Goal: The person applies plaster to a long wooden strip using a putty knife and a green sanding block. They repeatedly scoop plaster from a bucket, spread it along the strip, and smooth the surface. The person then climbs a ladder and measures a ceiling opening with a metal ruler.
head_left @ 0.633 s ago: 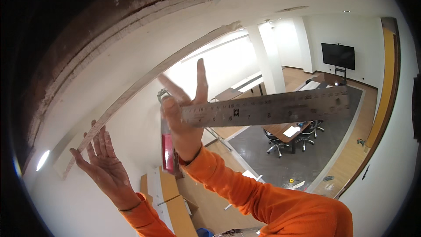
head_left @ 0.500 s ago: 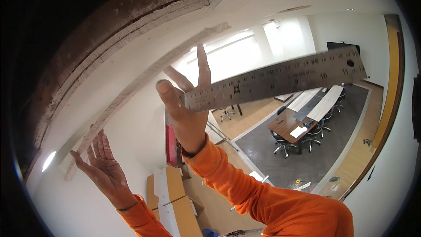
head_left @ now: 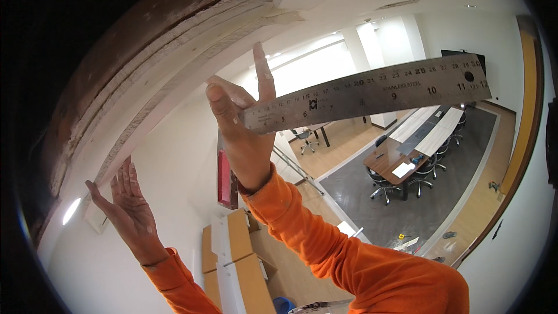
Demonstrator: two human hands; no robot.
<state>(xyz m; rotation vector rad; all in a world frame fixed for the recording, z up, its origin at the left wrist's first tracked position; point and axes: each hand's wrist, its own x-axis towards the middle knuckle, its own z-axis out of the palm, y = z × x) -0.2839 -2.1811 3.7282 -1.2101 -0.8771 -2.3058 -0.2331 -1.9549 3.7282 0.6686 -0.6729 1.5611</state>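
Observation:
A white panel with a rough cut edge (head_left: 174, 84) is overhead, close beside the broken edge of the ceiling opening (head_left: 145, 43). My left hand (head_left: 132, 215) is raised under its lower left end, palm showing and fingers stretched out, with the fingertips against the panel. My right hand (head_left: 241, 113) grips a steel ruler (head_left: 372, 93) near one end, between the thumb and the palm. Its index and another finger reach up towards the panel's underside. The ruler sticks out to the right, tilted slightly upward. Dusty white marks show on the fingers of both hands.
Far below stands a long meeting table (head_left: 386, 160) with wheeled chairs (head_left: 381, 189) around it on a dark carpet. Wooden cabinets (head_left: 241, 238) and a blue bin (head_left: 283, 304) are at the lower middle. Dark wood (head_left: 116, 40) borders the opening. A lamp (head_left: 71, 211) glows at left.
The panel has moved up, and the gap to the opening's edge looks narrower. Both hands have risen a little with it. The ruler stays in my right hand.

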